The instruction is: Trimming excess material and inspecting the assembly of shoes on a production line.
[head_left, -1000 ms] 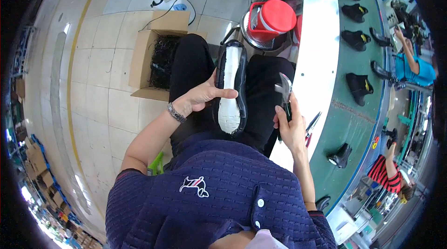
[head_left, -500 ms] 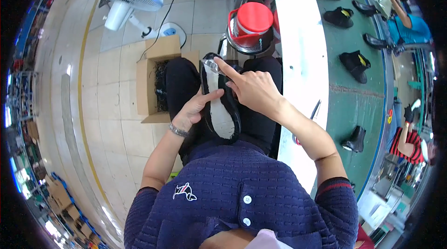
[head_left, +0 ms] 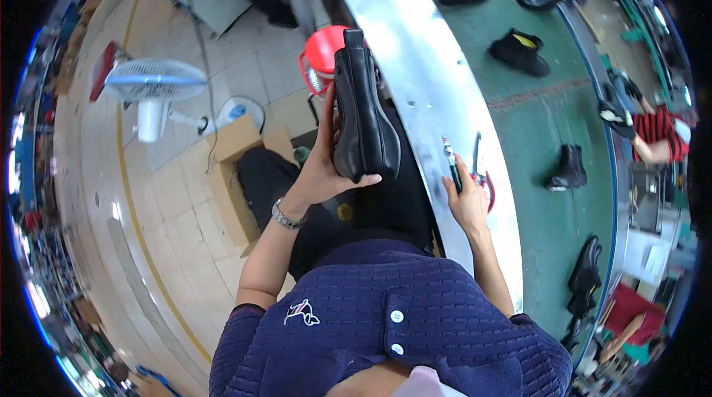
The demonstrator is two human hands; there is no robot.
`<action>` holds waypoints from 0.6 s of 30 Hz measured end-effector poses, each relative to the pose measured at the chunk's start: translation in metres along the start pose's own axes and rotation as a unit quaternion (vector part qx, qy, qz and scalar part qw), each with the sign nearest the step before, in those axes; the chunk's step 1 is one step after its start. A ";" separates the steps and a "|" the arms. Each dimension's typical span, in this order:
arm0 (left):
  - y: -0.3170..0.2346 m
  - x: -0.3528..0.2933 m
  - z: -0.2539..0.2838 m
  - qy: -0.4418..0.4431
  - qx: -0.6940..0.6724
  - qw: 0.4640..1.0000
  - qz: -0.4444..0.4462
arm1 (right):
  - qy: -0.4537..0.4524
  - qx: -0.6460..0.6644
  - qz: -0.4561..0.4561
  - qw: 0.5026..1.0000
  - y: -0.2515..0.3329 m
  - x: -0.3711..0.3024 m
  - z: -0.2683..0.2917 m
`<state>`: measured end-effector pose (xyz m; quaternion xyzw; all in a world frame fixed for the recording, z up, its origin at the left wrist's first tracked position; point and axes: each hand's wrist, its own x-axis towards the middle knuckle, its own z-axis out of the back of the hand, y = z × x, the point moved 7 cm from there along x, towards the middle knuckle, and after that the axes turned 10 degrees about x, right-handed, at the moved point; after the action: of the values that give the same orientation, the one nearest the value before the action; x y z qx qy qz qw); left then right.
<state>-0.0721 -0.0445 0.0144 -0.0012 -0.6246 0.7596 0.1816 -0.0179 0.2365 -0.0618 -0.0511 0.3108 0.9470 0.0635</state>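
My left hand (head_left: 320, 174) is wrapped round a black leather boot (head_left: 361, 115), its fingers along the left side and thumb under the lower end. The boot's glossy upper faces me, with a pull loop at the top end. Its sole is hidden. Over the metal bench, my right hand (head_left: 469, 204) has thumb and forefinger closed about the lower end of a slim, dark pen-like tool (head_left: 452, 163) with a silvery tip. Right beside these fingers lie scissors (head_left: 486, 182) with red handles.
A green conveyor (head_left: 519, 130) carrying several black boots (head_left: 519, 53) runs beyond the narrow metal bench (head_left: 415, 48). At my left stand an open cardboard box (head_left: 233, 204) and a fan (head_left: 154, 85). A red-lidded container (head_left: 322, 48) is behind the boot. Co-workers are across the conveyor.
The boot has turned from pale sole to black upper and risen in my left hand. My right hand has left it and moved right, down to the bench. My view has shifted right.
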 end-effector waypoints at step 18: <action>0.074 0.047 -0.165 0.222 -0.125 0.964 0.074 | -0.053 -0.011 -0.049 0.997 -0.065 -0.054 -0.009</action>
<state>-0.0986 0.1141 -0.0813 -0.2388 -0.6569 0.6675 0.2569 0.0456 0.2776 -0.0996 -0.0165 0.2933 0.9475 0.1261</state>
